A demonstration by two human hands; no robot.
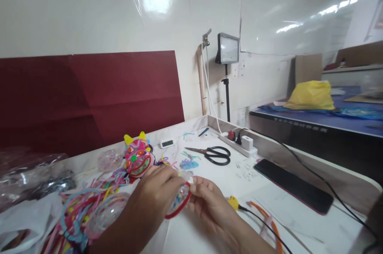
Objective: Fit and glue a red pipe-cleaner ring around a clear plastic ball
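A clear rounded piece with colored bits inside and a fuzzy red rim (182, 206) is held between my hands above the white tabletop. My left hand (157, 190) is closed around its left side, the back of the hand toward me. At the upper right of the rim, my right hand (211, 202) pinches the edge between thumb and fingers. Just behind my left hand stands a pink animal-face craft (139, 154) with yellow ears and a green nose. To the left lies a heap of colored pipe cleaners (73, 216), with a clear plastic ball (109, 208) among them.
Black-handled scissors (215, 155), a small digital display (166, 143) and blue scraps (189, 164) lie farther back. On the right are a phone (293, 186), a power strip (241, 146) and a yellow piece (233, 202) on a black cord. Plastic bags (26, 214) crowd the left.
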